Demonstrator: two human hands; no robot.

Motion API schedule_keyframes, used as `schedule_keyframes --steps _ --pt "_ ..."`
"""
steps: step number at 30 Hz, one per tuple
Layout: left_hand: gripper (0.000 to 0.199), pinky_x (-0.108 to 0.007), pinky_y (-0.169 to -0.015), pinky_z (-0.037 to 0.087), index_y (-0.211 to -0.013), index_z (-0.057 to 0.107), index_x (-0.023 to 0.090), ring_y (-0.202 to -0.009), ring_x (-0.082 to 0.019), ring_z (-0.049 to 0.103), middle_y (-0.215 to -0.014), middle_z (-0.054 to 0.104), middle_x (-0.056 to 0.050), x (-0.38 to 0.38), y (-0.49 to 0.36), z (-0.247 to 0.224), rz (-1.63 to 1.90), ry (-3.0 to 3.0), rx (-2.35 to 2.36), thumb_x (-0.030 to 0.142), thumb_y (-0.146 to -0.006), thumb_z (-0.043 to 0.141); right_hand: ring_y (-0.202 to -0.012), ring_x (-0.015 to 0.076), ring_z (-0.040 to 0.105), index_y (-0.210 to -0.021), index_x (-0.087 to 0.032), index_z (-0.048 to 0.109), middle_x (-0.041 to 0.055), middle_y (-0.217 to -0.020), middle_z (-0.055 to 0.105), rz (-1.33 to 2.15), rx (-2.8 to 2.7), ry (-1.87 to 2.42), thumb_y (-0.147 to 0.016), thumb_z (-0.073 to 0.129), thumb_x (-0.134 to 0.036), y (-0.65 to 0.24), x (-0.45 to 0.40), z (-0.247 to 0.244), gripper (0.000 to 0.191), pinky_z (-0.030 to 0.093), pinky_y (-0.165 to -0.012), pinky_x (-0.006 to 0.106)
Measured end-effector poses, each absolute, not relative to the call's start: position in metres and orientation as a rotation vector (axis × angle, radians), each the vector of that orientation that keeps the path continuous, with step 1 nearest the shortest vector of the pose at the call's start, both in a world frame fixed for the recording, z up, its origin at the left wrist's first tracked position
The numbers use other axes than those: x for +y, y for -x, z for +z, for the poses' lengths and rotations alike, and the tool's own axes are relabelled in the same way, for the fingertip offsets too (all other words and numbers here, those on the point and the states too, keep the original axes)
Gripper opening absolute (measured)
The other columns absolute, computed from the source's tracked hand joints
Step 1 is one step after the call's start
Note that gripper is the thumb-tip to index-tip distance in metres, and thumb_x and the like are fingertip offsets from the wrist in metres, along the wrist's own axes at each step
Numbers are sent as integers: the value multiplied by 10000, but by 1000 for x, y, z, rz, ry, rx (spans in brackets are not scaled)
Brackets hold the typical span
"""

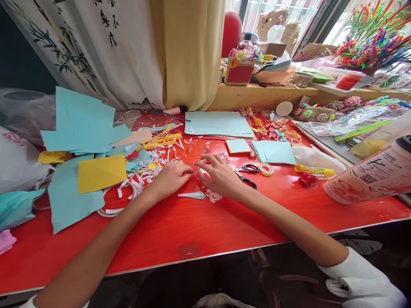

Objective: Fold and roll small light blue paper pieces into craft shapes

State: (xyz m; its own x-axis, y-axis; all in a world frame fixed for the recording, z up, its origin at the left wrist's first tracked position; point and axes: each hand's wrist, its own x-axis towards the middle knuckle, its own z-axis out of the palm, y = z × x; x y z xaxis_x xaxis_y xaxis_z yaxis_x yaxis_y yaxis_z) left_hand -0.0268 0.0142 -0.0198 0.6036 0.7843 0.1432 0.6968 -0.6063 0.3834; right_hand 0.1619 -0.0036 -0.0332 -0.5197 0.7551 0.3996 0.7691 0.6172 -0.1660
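Near the middle of the red table, my right hand (222, 175) bends its fingers over a roll of tape (204, 173), which is partly hidden beneath them. My left hand (173, 176) is just to the left, its fingertips drawn together and pointing at the roll. Whether anything thin is between those fingertips is too small to tell. A narrow blue-and-white paper piece (192, 195) lies in front of the hands, beside crumpled clear scraps (213, 195). Black-handled scissors (248, 168) rest right of my right hand, next to a small yellowish tape roll (266, 169).
Blue sheets (77, 115) and a yellow sheet (102, 173) pile up at left, beside white paper strips. Blue paper stacks (218, 124) lie at the back. A yellow glue stick (314, 170) and a tall cup (369, 175) are at right. Curtains (189, 51) hang behind.
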Motion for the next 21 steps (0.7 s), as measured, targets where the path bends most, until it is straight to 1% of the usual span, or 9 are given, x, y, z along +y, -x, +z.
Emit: schedule_keyframes --steps 2,4,8,10,12,15,17,19,21 --pt "288 -302 -823 406 -948 646 175 -909 -191 557 -983 656 -51 17 33 -13 409 -2424 1174 273 -850 394 -1070 246 449 -1052 -193 593 108 -1190 512 6 -2490 1128 -834 479 -224 -158 5 -34 248 393 -884 406" --pt "290 -284 -814 410 -935 650 181 -915 -186 570 -998 660 -37 20 40 -7 386 -2314 1154 298 -848 398 -1049 218 483 -1027 -188 603 98 -1159 535 99 -2516 1068 -853 441 -190 -154 14 -36 238 403 -882 385" --pt "368 -285 -831 408 -923 638 184 -941 -191 568 -993 658 -20 24 51 3 452 -2099 1181 437 -854 378 -1006 181 530 -1020 -156 604 113 -1114 546 263 -2441 979 -857 445 -182 -150 26 -36 230 427 -861 324" --pt "420 -294 -835 409 -918 628 185 -941 -190 567 -988 653 -26 24 51 4 569 -2053 1236 488 -859 343 -945 168 554 -968 -149 622 108 -1084 557 315 -2378 989 -845 464 -168 -149 29 -33 201 443 -823 307" --pt "408 -311 -836 405 -939 610 188 -944 -196 557 -1000 639 -36 22 46 1 694 -2138 1288 512 -838 382 -844 151 574 -904 -143 638 97 -1028 579 359 -2318 1032 -837 480 -160 -149 29 -30 173 455 -769 296" --pt "371 -325 -833 395 -1006 562 188 -941 -198 539 -1003 614 -46 16 35 -7 778 -2387 1258 484 -789 504 -702 121 562 -828 -130 651 78 -912 600 404 -2260 1108 -827 506 -153 -148 26 -26 147 448 -687 275" --pt "305 -313 -798 402 -986 550 180 -889 -180 541 -943 609 -42 13 29 -12 794 -2472 1210 427 -814 499 -662 108 544 -804 -125 655 64 -850 603 411 -2259 1113 -817 517 -126 -147 24 -24 138 428 -649 253" --pt "225 -296 -761 403 -926 552 180 -842 -163 536 -888 598 -31 11 27 -13 816 -2497 1186 373 -845 470 -653 105 530 -789 -127 657 55 -807 606 398 -2285 1080 -809 528 -106 -146 22 -22 133 405 -626 235" --pt "185 -280 -738 399 -878 547 182 -824 -152 527 -863 583 -22 10 28 -12 837 -2496 1173 349 -848 473 -652 105 521 -782 -127 659 53 -781 610 390 -2309 1060 -809 539 -113 -145 19 -19 123 388 -615 228"
